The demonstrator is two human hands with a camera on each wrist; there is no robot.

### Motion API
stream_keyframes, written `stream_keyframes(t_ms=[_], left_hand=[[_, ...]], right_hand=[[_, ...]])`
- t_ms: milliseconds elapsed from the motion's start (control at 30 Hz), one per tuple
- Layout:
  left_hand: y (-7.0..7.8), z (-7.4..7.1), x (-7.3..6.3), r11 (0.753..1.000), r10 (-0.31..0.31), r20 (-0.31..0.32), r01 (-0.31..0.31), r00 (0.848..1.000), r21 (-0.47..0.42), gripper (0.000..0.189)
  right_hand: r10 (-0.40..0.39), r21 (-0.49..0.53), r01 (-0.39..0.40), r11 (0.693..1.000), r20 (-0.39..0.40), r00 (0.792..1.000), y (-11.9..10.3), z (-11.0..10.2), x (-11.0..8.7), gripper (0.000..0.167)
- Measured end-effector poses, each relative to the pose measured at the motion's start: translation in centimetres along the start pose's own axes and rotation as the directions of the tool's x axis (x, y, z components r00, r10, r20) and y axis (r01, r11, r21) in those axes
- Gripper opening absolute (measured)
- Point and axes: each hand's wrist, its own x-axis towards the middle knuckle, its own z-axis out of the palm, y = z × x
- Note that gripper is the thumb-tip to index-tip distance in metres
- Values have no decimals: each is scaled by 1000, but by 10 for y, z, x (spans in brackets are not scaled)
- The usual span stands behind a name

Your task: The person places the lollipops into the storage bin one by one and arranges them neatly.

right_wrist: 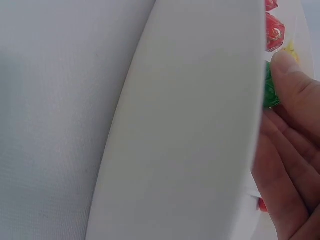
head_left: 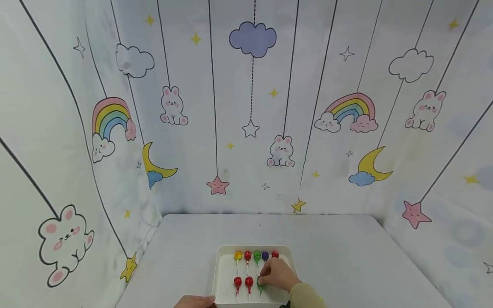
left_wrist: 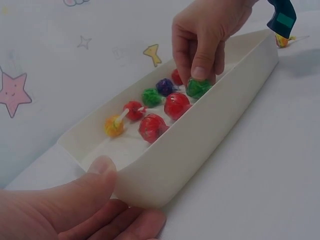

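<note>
A white tray (head_left: 226,270) holds lollipops in two rows. In the back row are a yellow lollipop (head_left: 238,255), a red one (head_left: 247,255), a green one (head_left: 257,256), a purple one (head_left: 265,256) and another red one (head_left: 275,254), partly behind my right hand (head_left: 280,274). Nearer stand two red lollipops (left_wrist: 152,128) and a green lollipop (left_wrist: 199,89), whose wrapped head my right thumb and fingers pinch inside the tray. My left hand (left_wrist: 65,212) grips the tray's near left corner, thumb at the rim and fingers low against the outside.
The tray rests on a white table (head_left: 339,256). Another yellow lollipop (left_wrist: 282,41) lies on the table outside the tray, beyond its right end. A white printed cloth (head_left: 246,171) hangs behind and at both sides.
</note>
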Motion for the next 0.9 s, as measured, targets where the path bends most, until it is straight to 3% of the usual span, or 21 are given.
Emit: stream_keyframes(t_ms=[400, 633, 900], left_hand=[[0, 1, -3, 1000, -4, 1, 4, 1000, -6, 50], [-3, -1, -1, 1000, 0, 39, 1, 999, -26, 52], [-2, 0, -1, 1000, 8, 40, -7, 999, -22, 51]], right_hand=[[-13, 9, 13, 1000, -6, 1000, -5, -3, -5, 11], [-5, 1, 5, 1000, -17, 1000, -6, -5, -7, 12], [-52, -15, 52, 999, -52, 997, 1, -24, -12, 13]])
